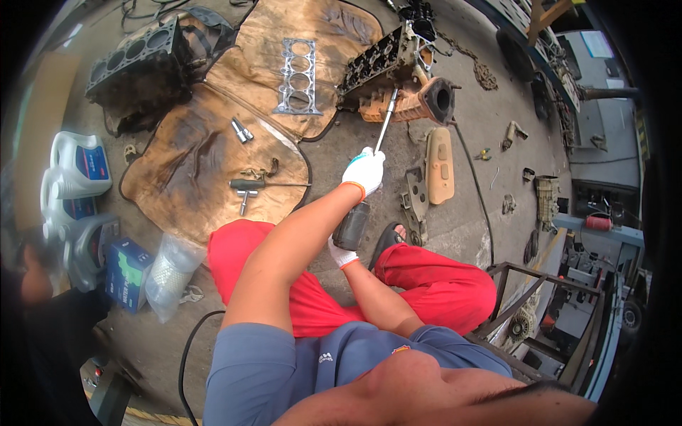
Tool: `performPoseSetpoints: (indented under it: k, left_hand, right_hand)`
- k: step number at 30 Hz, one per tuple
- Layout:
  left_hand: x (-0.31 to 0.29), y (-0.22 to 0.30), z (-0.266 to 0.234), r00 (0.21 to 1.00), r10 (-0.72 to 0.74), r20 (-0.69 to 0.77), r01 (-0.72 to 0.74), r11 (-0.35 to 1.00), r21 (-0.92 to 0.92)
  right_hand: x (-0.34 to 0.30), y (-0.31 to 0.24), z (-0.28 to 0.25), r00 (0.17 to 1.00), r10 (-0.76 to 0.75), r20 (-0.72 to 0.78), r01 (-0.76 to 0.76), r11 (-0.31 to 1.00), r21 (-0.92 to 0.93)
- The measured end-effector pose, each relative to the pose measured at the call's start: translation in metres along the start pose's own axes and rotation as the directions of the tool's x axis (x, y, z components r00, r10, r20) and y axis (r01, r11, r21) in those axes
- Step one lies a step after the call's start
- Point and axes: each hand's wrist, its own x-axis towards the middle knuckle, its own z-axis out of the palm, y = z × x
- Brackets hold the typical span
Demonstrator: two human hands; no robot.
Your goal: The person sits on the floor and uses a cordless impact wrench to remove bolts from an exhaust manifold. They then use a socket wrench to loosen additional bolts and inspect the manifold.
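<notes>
My left hand (pixel 364 172), in a white glove, is closed around the front of what looks like an impact wrench (pixel 352 226) with a dark cylindrical body. A long silver extension bar (pixel 387 122) runs from it up to the rusty exhaust manifold (pixel 401 105). Lower down, my gloved right hand (pixel 342 254) grips the rear of the tool; its fingers are partly hidden behind the body. The manifold is attached to a cylinder head (pixel 373 67) lying on its side. Whether the bar's tip sits on a fastener is too small to tell.
An engine block (pixel 135 67) stands at far left, beside a stained brown mat (pixel 177 160) bearing a head gasket (pixel 298 74), sockets (pixel 241 130) and a screwdriver (pixel 249 184). White jugs (pixel 79 167) and a blue box (pixel 128 273) stand left. A tan heat shield (pixel 440 167) lies right.
</notes>
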Motion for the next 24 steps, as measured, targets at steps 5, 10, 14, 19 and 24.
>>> performPoseSetpoints:
  k: [5,10,14,19,24]
  left_hand:
    - [0.02,-0.017,0.011,0.992,0.092,-0.083,-0.093,0.996,-0.004]
    - [0.019,-0.012,0.005,0.966,-0.088,0.242,0.208,0.821,-0.532]
    - [0.034,-0.031,0.003,0.982,-0.084,0.172,0.157,0.863,-0.479]
    - [0.009,0.032,0.031,0.995,-0.085,-0.045,0.079,0.988,-0.13]
    - [0.015,0.007,0.009,0.995,-0.084,-0.054,0.08,0.994,-0.071]
  right_hand:
    - [0.014,-0.013,-0.016,0.998,-0.063,-0.014,0.061,0.991,-0.119]
    - [0.014,-0.05,-0.038,0.993,0.111,0.05,-0.11,0.994,-0.015]
    - [0.014,-0.055,-0.024,1.0,-0.001,-0.026,0.002,0.999,0.049]
    - [0.02,0.098,0.032,0.943,-0.221,-0.249,0.17,0.962,-0.212]
    - [0.027,0.077,0.051,0.944,-0.27,-0.189,0.224,0.947,-0.231]
